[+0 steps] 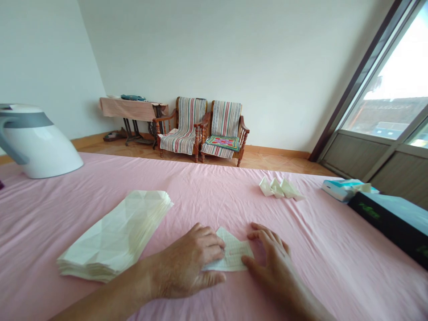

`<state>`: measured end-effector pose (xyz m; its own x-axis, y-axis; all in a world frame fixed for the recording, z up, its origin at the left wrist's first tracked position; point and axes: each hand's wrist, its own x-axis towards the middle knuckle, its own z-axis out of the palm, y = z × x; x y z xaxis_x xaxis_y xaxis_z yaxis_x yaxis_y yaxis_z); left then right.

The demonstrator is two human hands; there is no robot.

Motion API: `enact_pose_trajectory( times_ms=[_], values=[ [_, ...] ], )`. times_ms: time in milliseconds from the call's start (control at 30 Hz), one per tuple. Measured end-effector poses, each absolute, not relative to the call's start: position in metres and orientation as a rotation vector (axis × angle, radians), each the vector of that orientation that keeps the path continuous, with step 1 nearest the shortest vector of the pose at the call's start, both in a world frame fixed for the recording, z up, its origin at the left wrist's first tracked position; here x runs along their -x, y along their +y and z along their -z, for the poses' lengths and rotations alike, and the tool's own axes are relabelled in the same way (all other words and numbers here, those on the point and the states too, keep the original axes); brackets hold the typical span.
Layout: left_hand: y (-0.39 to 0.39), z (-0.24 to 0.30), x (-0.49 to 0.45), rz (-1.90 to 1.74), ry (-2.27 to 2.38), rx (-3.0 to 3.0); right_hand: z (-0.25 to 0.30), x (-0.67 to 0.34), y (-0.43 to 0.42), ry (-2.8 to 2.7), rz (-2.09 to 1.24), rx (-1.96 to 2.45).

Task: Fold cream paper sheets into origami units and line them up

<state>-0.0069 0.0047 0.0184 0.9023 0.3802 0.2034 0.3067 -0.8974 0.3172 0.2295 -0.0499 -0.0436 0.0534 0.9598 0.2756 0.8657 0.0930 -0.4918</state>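
A wrinkled pink cloth (207, 189) spreads out before me; past it stand two turned-wood armchairs (191, 111) draped in striped woven covers. To my right lies a flat box (384, 218) with a pale top and black sides, its green lettering too blurred to read. Far left is a smooth white jug (50, 145) with grey collar and handle; its walls hide whatever is inside. Nearer me is a thick stack of creased, pale paper (115, 232), edges slightly fanned. My left hand (194, 258) is palm down, thumb apart, fingers bent onto the left of a small folded paper. My right hand (269, 254) is loosely spread, thumb touching its right edge; neither grips it. Beyond is a blue-and-white packet (344, 189), then a row of pointed folded pieces (280, 188). The folded paper (236, 253), lying between my hands, is peaked on top, with a squared grid and a faint reddish mark.
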Motion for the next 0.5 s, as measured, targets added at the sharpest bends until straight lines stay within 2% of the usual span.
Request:
enact_pose_trajectory(
  times_ms=[500],
  values=[
    [0.008, -0.004, -0.001, -0.321, 0.586, -2.981, 0.057, -0.238, -0.054, -1.875, -0.036, 1.815]
  ],
)
